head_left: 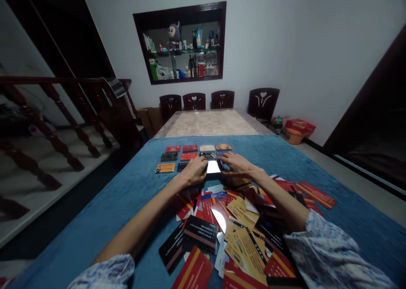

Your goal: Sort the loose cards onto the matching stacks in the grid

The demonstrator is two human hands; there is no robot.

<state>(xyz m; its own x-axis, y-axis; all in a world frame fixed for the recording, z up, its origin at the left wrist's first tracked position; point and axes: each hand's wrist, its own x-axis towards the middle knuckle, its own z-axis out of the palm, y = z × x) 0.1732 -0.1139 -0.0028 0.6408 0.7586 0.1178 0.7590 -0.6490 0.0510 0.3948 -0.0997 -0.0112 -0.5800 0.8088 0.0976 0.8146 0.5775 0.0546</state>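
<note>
My left hand point(196, 170) and my right hand point(233, 164) hold a card point(213, 167) between them, its face bright with glare, low over the cloth. The fingers of each hand close on one side of it. Beyond and to the left, cards lie in rows, among them a red card point(173, 148), a black card point(169, 156) and an orange card point(165, 167). Nearer me is a loose, overlapping heap with a black card point(200, 233), a gold card point(245, 249) and a red card point(195, 270). Part of the rows is hidden behind my hands.
A blue cloth point(127, 204) covers the near part of the table point(218, 123). Dark chairs point(194, 101) stand at its far end. A wooden railing point(53, 141) is on the left, and an orange bucket point(294, 135) stands on the floor at the right.
</note>
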